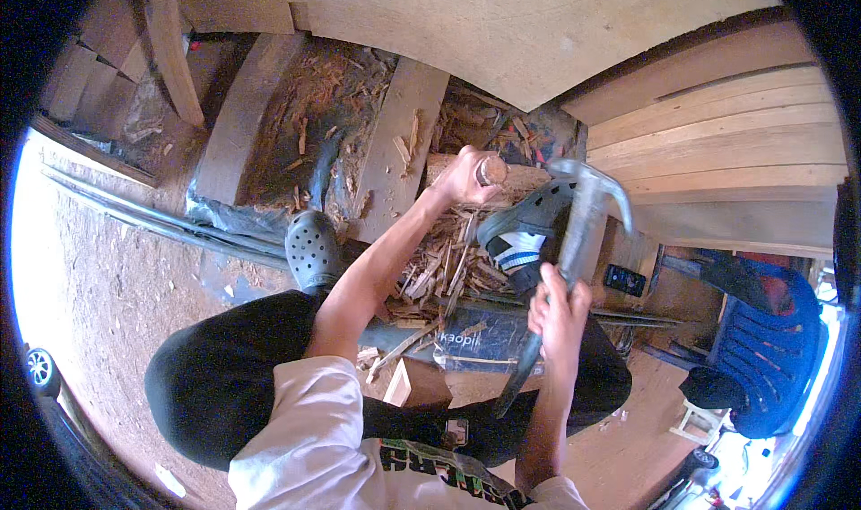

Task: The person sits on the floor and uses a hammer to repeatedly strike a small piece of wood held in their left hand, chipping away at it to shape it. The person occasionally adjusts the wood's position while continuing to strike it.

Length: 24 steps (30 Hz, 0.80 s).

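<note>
My left hand point(459, 178) is closed around a round piece of wood point(491, 171), whose flat end faces up toward me. What lies below that end is hidden by my fingers. Behind it a thick brown log point(529, 185) rests among wood splinters point(439, 268), close to my right shoe. In my right hand point(558, 317) is a claw hammer point(583, 227), gripped around its shaft. The hammer's metal head is raised, to the right of the round wood and apart from it, and the dark end of its handle points down toward my lap.
My feet wear grey clogs point(312, 250). Boards point(404, 138) and wood chips cover the ground ahead. A large plywood sheet point(520, 26) overhangs the far side, with stacked planks point(717, 133) at right. A black phone point(625, 279) and a blue chair point(771, 357) are farther right.
</note>
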Each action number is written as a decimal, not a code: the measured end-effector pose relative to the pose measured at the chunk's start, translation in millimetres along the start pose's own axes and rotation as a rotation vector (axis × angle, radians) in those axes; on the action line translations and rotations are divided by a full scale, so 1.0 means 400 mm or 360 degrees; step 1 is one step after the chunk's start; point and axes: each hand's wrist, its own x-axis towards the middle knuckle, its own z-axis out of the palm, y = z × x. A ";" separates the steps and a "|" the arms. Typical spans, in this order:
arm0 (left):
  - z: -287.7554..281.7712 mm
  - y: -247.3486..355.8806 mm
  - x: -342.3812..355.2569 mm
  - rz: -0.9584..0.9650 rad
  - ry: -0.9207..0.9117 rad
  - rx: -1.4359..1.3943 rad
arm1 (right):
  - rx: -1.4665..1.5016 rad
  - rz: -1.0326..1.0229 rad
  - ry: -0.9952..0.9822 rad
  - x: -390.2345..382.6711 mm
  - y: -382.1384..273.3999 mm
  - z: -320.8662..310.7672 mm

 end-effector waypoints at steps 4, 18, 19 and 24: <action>0.003 0.003 0.003 -0.0077 -0.0074 0.0022 | 0.0111 -0.0407 0.0206 -0.082 -0.075 -0.008; -0.001 0.012 0.015 -0.0029 -0.0077 -0.0032 | -0.0573 -0.0188 0.0067 0.092 0.092 0.030; -0.003 0.011 0.017 0.0056 -0.0007 -0.0018 | -0.0332 -0.0128 0.0111 0.081 0.079 0.018; -0.004 0.006 0.003 -0.0074 -0.0074 -0.0011 | 0.0056 -0.0586 0.0400 -0.045 -0.094 -0.009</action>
